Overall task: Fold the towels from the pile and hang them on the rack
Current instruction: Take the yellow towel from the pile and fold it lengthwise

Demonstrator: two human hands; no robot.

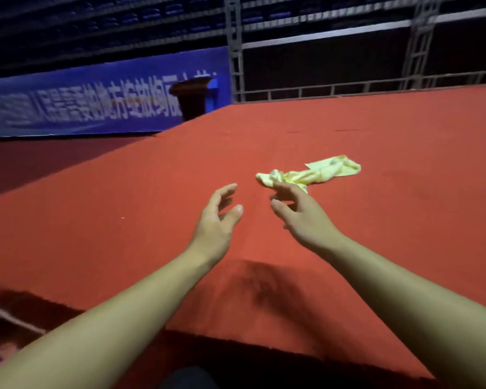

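Crumpled and twisted lengthwise, one pale yellow towel (312,172) on the red carpeted platform (124,226), just beyond the fingertips, presumably dropped there for folding flat on a broad surface; no pile and no rack anywhere in view. Both arms stretched forward above the carpet, the right hand (298,211) nearest the cloth's near end, fingers loosely spread and holding nothing, contact with the fabric impossible to tell. The left hand (216,220) alongside, likewise relaxed and empty, probably placed to take a second corner and pull the towel out straight.
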